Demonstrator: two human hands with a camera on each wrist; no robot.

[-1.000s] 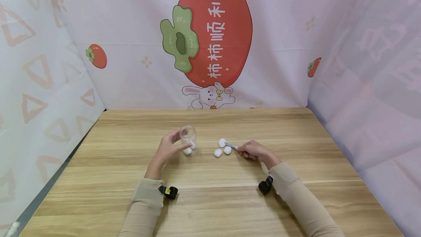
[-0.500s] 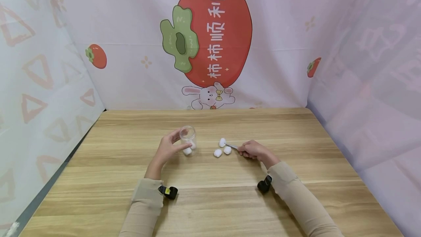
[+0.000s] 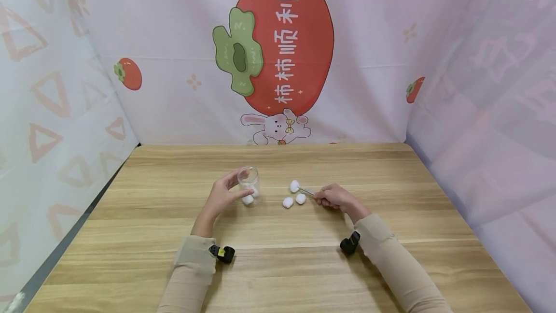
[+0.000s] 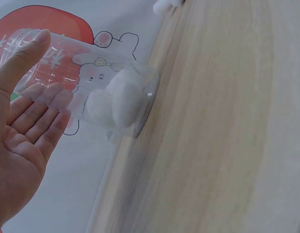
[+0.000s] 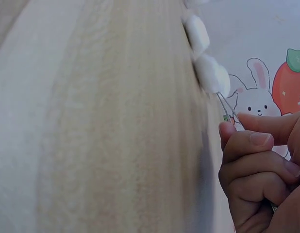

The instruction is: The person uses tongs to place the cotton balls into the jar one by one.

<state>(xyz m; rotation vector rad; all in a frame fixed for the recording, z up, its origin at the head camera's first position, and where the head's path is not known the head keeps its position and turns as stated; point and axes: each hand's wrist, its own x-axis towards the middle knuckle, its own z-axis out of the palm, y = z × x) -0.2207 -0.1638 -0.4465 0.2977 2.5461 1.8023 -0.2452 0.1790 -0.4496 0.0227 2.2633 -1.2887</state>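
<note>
My left hand (image 3: pixel 223 196) holds a clear jar (image 3: pixel 248 176) upright, thumb on one side and fingers on the other. The jar has no lid on, and white cotton balls (image 4: pixel 122 101) lie at its bottom in the left wrist view. With curled fingers, my right hand (image 3: pixel 336 197) pinches thin metal tweezers (image 3: pixel 307 192). Their tips meet a cotton ball (image 3: pixel 295 186); whether they grip it firmly is hard to tell. Two more cotton balls, a left one (image 3: pixel 288 202) and a right one (image 3: pixel 300 198), rest on the table just nearer to me. In the right wrist view the tweezers (image 5: pixel 224 108) show narrow arms.
The wooden table (image 3: pixel 278 264) reaches back to a printed cloth (image 3: pixel 365 105) hanging behind it. More cloth hangs on the left and right sides. Each wrist carries a small black camera, the left one (image 3: pixel 226 254) and the right one (image 3: pixel 349 245).
The cotton ball at the tweezer tips has shifted slightly away from me and to the right, and the tweezers have turned a little with it. The left hand and jar stay put.
</note>
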